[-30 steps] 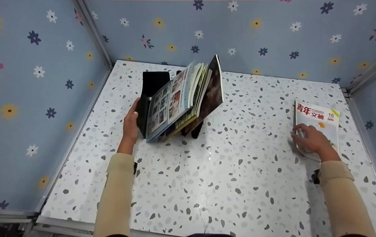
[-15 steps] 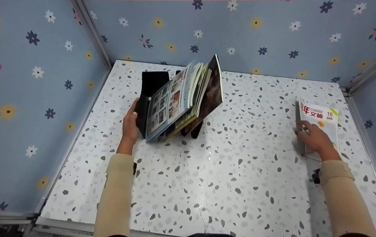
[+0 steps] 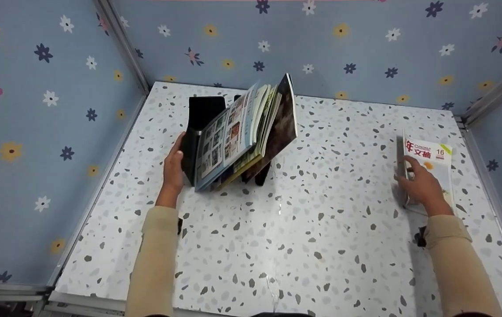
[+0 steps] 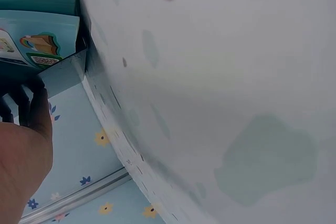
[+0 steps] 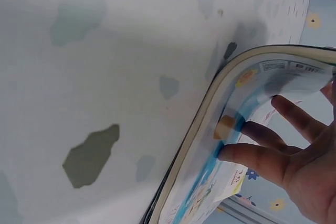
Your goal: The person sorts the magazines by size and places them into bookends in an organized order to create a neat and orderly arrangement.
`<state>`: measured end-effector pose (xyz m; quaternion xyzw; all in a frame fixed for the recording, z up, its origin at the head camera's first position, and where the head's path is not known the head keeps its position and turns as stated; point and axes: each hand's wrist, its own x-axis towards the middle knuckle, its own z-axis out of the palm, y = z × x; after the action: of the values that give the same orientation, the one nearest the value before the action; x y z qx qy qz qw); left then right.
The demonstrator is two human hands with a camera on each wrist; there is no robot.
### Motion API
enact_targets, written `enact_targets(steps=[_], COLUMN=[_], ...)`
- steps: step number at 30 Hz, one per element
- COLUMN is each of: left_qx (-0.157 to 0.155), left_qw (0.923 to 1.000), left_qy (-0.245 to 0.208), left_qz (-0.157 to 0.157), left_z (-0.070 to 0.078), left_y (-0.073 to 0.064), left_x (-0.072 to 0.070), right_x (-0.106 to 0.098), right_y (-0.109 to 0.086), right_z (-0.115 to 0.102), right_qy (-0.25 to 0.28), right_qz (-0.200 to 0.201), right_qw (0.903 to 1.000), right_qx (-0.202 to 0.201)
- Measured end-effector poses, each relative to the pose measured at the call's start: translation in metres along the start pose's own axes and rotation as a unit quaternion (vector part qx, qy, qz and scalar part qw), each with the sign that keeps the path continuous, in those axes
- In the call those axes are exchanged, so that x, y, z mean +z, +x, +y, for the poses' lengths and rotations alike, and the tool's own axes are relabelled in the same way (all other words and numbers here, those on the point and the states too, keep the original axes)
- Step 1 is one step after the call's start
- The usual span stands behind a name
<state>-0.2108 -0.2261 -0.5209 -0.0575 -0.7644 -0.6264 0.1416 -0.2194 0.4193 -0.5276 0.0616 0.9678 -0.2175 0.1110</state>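
In the head view, the left hand (image 3: 173,169) rests along the outer side of a black bookend (image 3: 189,152), fingers extended against it. Several books lean to the right in it, with a light-blue booklet (image 3: 222,143) in front and a dark-covered book (image 3: 286,116) at the far end. The left wrist view shows a teal booklet (image 4: 44,38) beside those fingers. On the right, the right hand (image 3: 424,187) holds the raised left side of a magazine (image 3: 437,169). In the right wrist view, its fingertips (image 5: 228,152) touch the bent cover; the thumb is mostly cut off.
The white speckled table (image 3: 321,246) lies between flowered blue panels, with a back wall (image 3: 303,48) behind it. A black flap of the bookend stands behind the books. Metal frame strips (image 3: 123,44) run along the corners.
The right hand has moved slightly to the right, and the magazine's left edge has come up and inward with it. The left hand and the leaning books stay in place.
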Motion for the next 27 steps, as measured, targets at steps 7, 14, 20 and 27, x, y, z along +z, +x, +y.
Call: enact_targets(steps=[7, 14, 20, 27], left_qx=[0.003, -0.015, -0.047, -0.014], left_qw=[1.0, 0.9997, 0.9986, 0.9994], left_qy=[-0.003, -0.016, -0.025, -0.03], left_qz=[0.004, 0.006, 0.002, 0.006], left_z=[0.003, 0.003, 0.002, 0.004], left_y=[-0.001, 0.0, -0.001, 0.0], left_x=[0.001, 0.001, 0.001, 0.001], right_x=[0.002, 0.004, 0.004, 0.005], right_y=[0.0, -0.006, -0.01, -0.014], right_z=[-0.001, -0.001, -0.002, -0.002], right_qy=[0.002, 0.023, 0.055, 0.114], right_qz=[-0.002, 0.034, 0.061, 0.081], right_qw=[0.9998, 0.999, 0.9963, 0.9891], right_qx=[0.019, 0.021, 0.026, 0.048])
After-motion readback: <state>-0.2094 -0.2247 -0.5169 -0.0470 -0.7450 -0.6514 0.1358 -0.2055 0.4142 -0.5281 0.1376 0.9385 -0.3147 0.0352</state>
